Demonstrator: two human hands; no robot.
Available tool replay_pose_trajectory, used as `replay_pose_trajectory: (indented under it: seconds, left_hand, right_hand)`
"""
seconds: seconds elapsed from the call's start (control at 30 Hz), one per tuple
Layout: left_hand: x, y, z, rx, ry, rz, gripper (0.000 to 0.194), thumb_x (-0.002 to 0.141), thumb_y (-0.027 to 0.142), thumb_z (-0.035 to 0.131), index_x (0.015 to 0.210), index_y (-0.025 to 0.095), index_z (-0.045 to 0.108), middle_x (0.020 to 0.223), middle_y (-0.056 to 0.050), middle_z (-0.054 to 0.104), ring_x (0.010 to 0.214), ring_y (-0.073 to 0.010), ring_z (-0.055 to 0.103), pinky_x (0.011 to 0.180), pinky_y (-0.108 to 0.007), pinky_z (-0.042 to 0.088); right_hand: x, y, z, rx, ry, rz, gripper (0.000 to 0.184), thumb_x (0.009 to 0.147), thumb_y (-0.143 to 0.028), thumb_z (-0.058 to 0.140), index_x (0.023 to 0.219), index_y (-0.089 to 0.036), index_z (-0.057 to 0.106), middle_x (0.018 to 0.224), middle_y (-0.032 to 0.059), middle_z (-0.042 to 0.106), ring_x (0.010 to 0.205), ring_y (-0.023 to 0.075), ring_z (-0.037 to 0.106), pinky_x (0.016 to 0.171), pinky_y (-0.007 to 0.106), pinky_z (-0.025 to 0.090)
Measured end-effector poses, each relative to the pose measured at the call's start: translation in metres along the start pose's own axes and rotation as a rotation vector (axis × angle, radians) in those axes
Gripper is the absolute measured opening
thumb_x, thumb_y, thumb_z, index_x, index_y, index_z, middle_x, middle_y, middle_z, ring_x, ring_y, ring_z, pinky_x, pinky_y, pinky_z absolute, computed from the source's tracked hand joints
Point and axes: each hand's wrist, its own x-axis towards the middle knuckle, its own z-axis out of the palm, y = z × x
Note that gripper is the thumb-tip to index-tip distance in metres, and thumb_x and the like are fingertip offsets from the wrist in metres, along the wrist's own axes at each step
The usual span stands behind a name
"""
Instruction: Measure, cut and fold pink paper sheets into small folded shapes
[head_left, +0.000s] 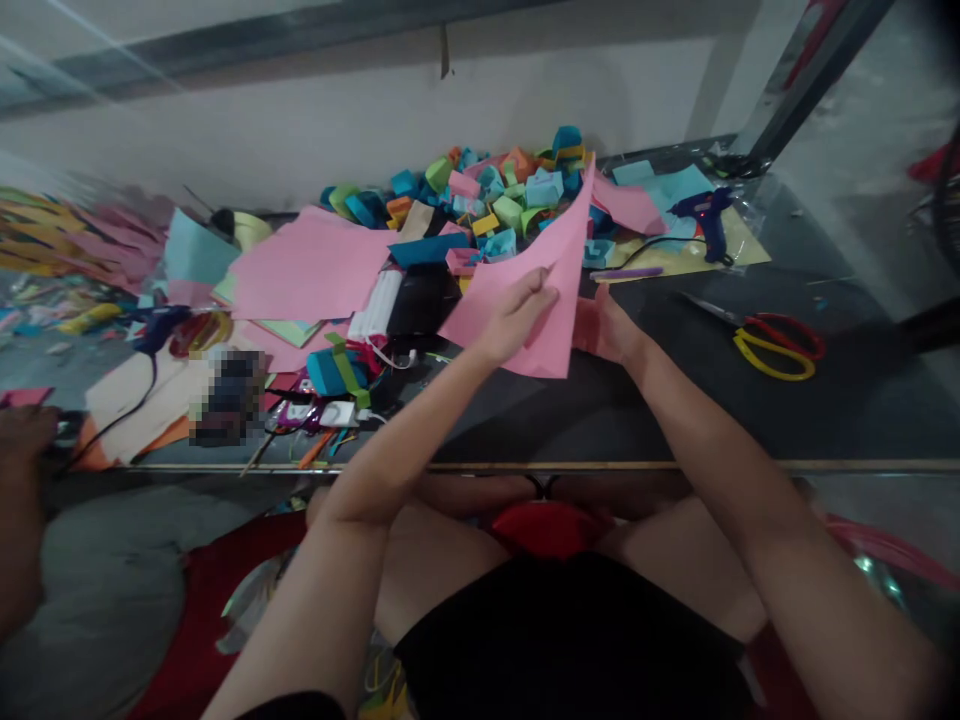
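Note:
A large pink paper sheet (551, 335) is held up over the near part of the table, bent so that its right part stands steeply. My left hand (519, 312) is closed on the sheet, fingers curled over its front face. At the sheet's lower right edge is my right hand (609, 325), thumb raised apart from the fingers. The sheet partly hides those fingers, and I cannot tell whether they touch its back. Beyond the sheet lies a heap of small folded paper boxes (510, 210) in several colours.
Scissors (776, 345) with red and yellow handles lie right; a glue gun (709, 222) stands behind them. To the left are pink sheets (311, 265), a white power bank-like block (375, 305), a second glue gun (159, 328) and a blurred-out object (225, 398). Another person's hand (26, 440) is far left.

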Motion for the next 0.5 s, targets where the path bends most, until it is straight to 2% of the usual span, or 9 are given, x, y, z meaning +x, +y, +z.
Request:
replay_pose_trajectory:
  seconds: [0.1, 0.2, 0.3, 0.4, 0.5]
  left_hand:
    - [-0.009, -0.019, 0.027, -0.146, -0.054, 0.002, 0.039, 0.089, 0.053, 0.067, 0.075, 0.022, 0.047, 0.085, -0.002, 0.051, 0.094, -0.0219, 0.058, 0.097, -0.041, 0.054]
    - [-0.007, -0.03, 0.032, -0.225, -0.021, -0.016, 0.038, 0.086, 0.057, 0.065, 0.08, 0.023, 0.05, 0.089, -0.004, 0.056, 0.103, -0.0253, 0.06, 0.099, -0.043, 0.053]
    - [0.001, -0.034, 0.015, -0.128, 0.124, 0.03, 0.038, 0.088, 0.056, 0.064, 0.08, 0.023, 0.048, 0.096, -0.006, 0.061, 0.112, -0.0274, 0.059, 0.1, -0.044, 0.051]
    - [0.011, -0.038, -0.013, 0.034, 0.249, 0.042, 0.038, 0.089, 0.057, 0.066, 0.083, 0.023, 0.052, 0.115, -0.007, 0.066, 0.124, -0.0283, 0.058, 0.104, -0.042, 0.048]
    - [0.017, -0.048, -0.041, 0.032, 0.248, -0.033, 0.041, 0.088, 0.061, 0.07, 0.098, 0.023, 0.058, 0.117, -0.01, 0.068, 0.12, -0.0283, 0.063, 0.098, -0.041, 0.051]
  right_hand:
    - [-0.004, -0.001, -0.002, 0.078, -0.019, 0.018, 0.084, 0.05, -0.096, 0.076, 0.094, -0.025, 0.068, 0.102, 0.0103, 0.078, 0.111, 0.0342, 0.072, 0.092, 0.048, 0.063]
    - [-0.003, -0.003, -0.005, 0.129, 0.089, -0.041, 0.075, 0.051, -0.083, 0.087, 0.095, -0.025, 0.07, 0.106, 0.0085, 0.078, 0.112, 0.0328, 0.072, 0.1, 0.049, 0.062]
    - [0.002, -0.004, -0.007, 0.15, 0.204, -0.082, 0.069, 0.052, -0.063, 0.096, 0.102, -0.023, 0.07, 0.112, 0.0099, 0.078, 0.118, 0.0326, 0.07, 0.108, 0.05, 0.059]
    - [0.006, -0.005, -0.007, 0.176, 0.333, -0.123, 0.068, 0.048, -0.045, 0.102, 0.104, -0.022, 0.07, 0.121, 0.0097, 0.077, 0.124, 0.0318, 0.068, 0.112, 0.048, 0.057]
    - [0.009, -0.005, -0.008, 0.138, 0.419, -0.087, 0.062, 0.048, -0.031, 0.103, 0.099, -0.022, 0.07, 0.123, 0.0104, 0.077, 0.125, 0.033, 0.068, 0.11, 0.049, 0.06]
